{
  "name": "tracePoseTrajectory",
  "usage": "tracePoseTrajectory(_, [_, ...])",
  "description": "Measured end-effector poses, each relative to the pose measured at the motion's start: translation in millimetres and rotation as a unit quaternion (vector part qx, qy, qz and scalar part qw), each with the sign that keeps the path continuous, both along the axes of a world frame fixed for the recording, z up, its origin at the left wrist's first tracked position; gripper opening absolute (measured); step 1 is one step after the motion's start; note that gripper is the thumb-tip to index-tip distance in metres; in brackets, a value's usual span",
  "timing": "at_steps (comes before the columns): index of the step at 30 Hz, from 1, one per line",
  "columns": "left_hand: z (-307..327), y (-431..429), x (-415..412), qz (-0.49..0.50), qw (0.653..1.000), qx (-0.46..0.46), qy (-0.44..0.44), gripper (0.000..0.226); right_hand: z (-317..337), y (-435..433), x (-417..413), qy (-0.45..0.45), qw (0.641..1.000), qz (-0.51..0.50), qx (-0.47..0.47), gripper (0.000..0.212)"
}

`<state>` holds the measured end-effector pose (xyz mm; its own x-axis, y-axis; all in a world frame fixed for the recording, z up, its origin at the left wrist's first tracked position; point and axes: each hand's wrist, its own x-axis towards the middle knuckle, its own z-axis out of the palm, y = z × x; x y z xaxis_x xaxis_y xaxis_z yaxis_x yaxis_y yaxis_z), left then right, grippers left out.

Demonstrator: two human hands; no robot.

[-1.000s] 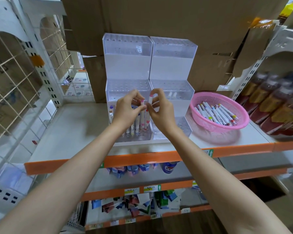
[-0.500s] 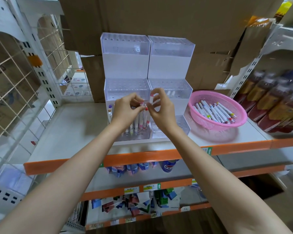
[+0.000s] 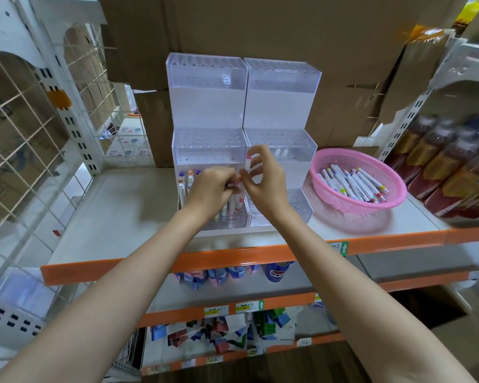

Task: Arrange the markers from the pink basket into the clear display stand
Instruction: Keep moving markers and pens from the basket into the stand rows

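A clear three-tier display stand (image 3: pixel 208 106) stands on the white shelf, with a second stand (image 3: pixel 282 111) beside it on the right. Several markers (image 3: pixel 183 186) stand upright in the left stand's bottom tier. My right hand (image 3: pixel 263 181) holds a white marker with a pink cap (image 3: pixel 248 163) upright above that tier. Just left of it, my left hand (image 3: pixel 215 186) pinches the top of a marker standing in the tier, its fingers curled. The pink basket (image 3: pixel 343 207) sits to the right and holds several white markers (image 3: pixel 351 183).
The shelf (image 3: pixel 116 217) has an orange front edge. Cardboard boxes (image 3: pixel 288 29) fill the space behind the stands. Dark drink bottles (image 3: pixel 454 167) stand at the right. A white wire rack (image 3: pixel 25 128) is at the left. Lower shelves hold packets.
My left hand has dropped a little, down to the marker tops in the bottom tier. The right hand still holds its marker upright beside it. The view shifted slightly.
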<state>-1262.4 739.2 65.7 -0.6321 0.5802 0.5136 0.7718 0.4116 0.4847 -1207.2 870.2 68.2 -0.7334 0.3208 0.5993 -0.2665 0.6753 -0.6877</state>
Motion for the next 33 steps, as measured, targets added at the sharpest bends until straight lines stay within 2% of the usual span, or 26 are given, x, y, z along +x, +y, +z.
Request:
tracePoseTrajectory(12, [-10.2,-7.3,1.2,0.055,0.987,-0.03,0.149,0.022,0.1,2.5,3.0,0.001,1.0,-0.009,-0.017,0.028])
tracePoseTrajectory(19, [-12.3,-14.8,0.5,0.039,0.987,-0.018,0.152,0.022,2.3,1.4,3.1,-0.007,1.0,-0.004,-0.015,0.027])
tracePoseTrajectory(27, [-15.3,-32.7,-0.7,0.024,0.985,-0.067,0.157,0.04,-8.4,0.5,1.3,-0.02,1.0,-0.003,0.007,0.026])
tracePoseTrajectory(33, [-14.9,-34.2,-0.9,0.021,0.985,-0.066,0.157,0.04,-13.6,0.2,2.1,-0.023,0.999,-0.009,0.041,0.019])
